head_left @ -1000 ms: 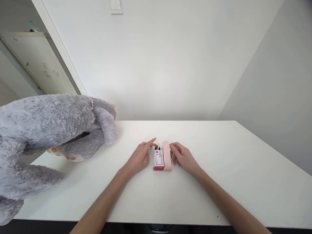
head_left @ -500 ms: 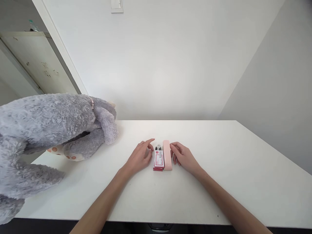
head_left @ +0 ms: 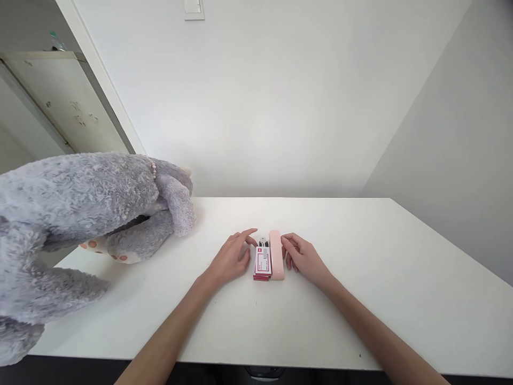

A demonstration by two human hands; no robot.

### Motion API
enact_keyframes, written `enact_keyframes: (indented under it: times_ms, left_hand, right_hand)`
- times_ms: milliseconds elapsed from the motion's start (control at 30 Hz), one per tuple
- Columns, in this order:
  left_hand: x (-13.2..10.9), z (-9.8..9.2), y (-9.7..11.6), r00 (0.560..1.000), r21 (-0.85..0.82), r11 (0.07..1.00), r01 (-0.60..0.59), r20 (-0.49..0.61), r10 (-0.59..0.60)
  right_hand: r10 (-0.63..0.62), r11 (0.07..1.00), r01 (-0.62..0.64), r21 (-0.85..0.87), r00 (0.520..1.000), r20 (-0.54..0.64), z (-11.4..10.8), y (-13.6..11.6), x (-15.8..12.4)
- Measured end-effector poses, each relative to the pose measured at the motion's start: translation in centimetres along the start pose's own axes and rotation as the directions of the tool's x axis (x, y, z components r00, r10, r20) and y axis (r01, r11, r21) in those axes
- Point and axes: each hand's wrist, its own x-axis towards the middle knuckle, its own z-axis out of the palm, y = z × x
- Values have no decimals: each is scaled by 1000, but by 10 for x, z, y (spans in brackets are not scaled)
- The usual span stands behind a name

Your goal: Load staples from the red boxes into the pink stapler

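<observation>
On the white table, small white-and-red boxes (head_left: pixel 263 262) lie stacked, pressed against a long pink object with rounded ends (head_left: pixel 276 255), which looks like a stapler. Behind the boxes shows part of a black-and-metal item (head_left: pixel 263 241), mostly hidden. My left hand (head_left: pixel 233 255) rests at the left of the boxes, fingers apart, index stretched over toward the black-and-metal item. To the right of the pink object, my right hand (head_left: pixel 303 258) lies on its side with loosely bent fingers, its fingertips at or very near the pink edge. Neither hand grips anything visibly.
A big grey plush toy (head_left: pixel 100 203) takes up the left side of the table (head_left: pixel 340 224). A white wall (head_left: pixel 260 107) with a switch (head_left: pixel 194 9) rises behind the table's far edge. A light cabinet (head_left: pixel 64 96) stands beyond at the far left.
The whole view has shifted slightly, so everything sits a little further right. Both hands and the items between them keep nearly the same arrangement.
</observation>
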Motion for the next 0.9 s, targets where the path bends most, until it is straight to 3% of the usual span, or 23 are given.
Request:
enact_keyframes:
  times_ms: [633, 800, 900]
  left_hand:
    - [-1, 0, 0, 999, 42, 999, 34, 13, -34]
    - [4, 4, -13, 984, 15, 990, 141, -110, -139]
    - [10, 5, -24, 959, -90, 974, 207, -180, -221]
  right_hand:
    - [10, 1000, -10, 11, 1000, 3, 0, 0, -1]
    - [25, 999, -25, 32, 1000, -1, 0, 1, -2]
    - [22, 999, -21, 48, 1000, -13, 0, 2, -2]
